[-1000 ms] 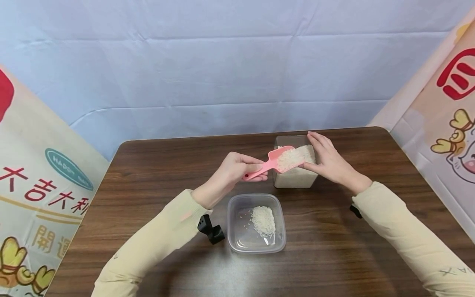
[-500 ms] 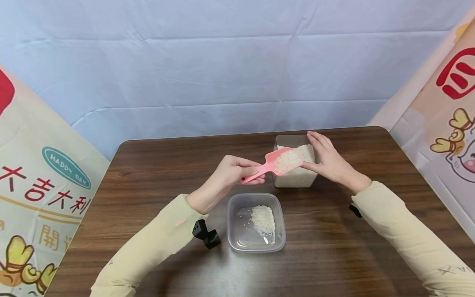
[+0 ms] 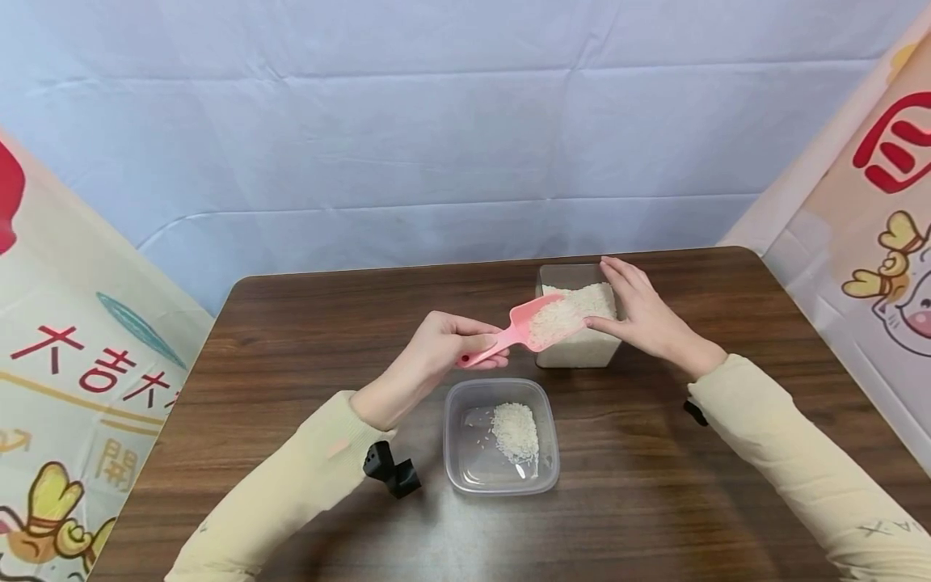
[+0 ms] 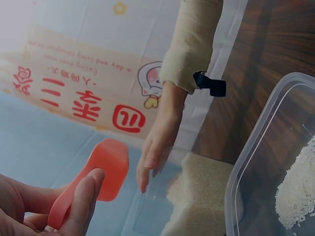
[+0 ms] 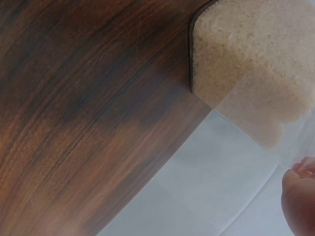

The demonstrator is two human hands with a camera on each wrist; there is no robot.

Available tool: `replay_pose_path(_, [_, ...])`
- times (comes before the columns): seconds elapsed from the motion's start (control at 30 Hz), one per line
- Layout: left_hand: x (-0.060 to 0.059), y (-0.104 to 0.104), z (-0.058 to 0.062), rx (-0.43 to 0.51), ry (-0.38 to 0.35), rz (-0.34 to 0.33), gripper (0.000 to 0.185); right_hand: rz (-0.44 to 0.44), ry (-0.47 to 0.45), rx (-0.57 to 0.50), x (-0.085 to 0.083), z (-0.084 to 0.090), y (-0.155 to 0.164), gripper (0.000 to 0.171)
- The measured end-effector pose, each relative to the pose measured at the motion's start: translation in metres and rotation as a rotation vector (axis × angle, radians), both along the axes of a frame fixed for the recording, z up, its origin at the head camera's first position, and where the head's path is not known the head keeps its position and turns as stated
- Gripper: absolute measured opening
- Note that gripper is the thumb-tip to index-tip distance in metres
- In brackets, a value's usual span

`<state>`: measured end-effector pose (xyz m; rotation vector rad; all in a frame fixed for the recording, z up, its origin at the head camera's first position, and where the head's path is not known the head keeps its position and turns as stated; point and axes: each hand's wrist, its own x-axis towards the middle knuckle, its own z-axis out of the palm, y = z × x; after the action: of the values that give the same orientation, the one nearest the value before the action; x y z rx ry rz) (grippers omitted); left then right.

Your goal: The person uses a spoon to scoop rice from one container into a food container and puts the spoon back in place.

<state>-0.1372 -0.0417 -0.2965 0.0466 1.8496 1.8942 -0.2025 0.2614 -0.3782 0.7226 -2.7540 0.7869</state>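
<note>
My left hand [image 3: 440, 349] pinches the handle of a pink scoop [image 3: 520, 325], its bowl loaded with rice and tilted over the near left edge of a tall clear canister [image 3: 582, 356]. Rice [image 5: 256, 54] fills much of that canister. My right hand [image 3: 646, 318] holds the canister at its right side, thumb toward the near face and fingers toward the far corner. Nearer to me stands a shallow clear plastic box [image 3: 465, 477] with a small heap of rice [image 3: 516, 433] in it. In the left wrist view the scoop's contents are hidden.
The brown wooden table [image 3: 327, 323] carries both containers. Behind its back edge hangs a pale blue cloth [image 3: 407, 145]. Printed banners [image 3: 65, 404] stand at the left and right sides. A black wrist mount [image 3: 393, 470] hangs below my left sleeve.
My left hand has drawn the loaded scoop slightly left and toward me, away from the canister's middle. My right hand, the canister and the box have stayed nearly in place.
</note>
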Motion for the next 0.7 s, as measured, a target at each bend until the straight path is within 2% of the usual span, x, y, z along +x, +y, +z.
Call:
replay_pose_path(0.27, [0.004,-0.008,-0.002,-0.005,0.033,-0.005,0.023,-0.026,-0.036,-0.003,0.0,0.001,-0.001,0.093])
replay_pose_path(0.5, [0.005,-0.017,-0.007,0.004,0.022,-0.004,0.024,-0.032,-0.047,0.005,0.0,0.001,-0.001,0.093])
replay_pose_path(0.7, [0.005,-0.024,-0.01,-0.046,0.031,-0.028,0.023,-0.039,-0.06,0.008,0.0,0.001,-0.001,0.093])
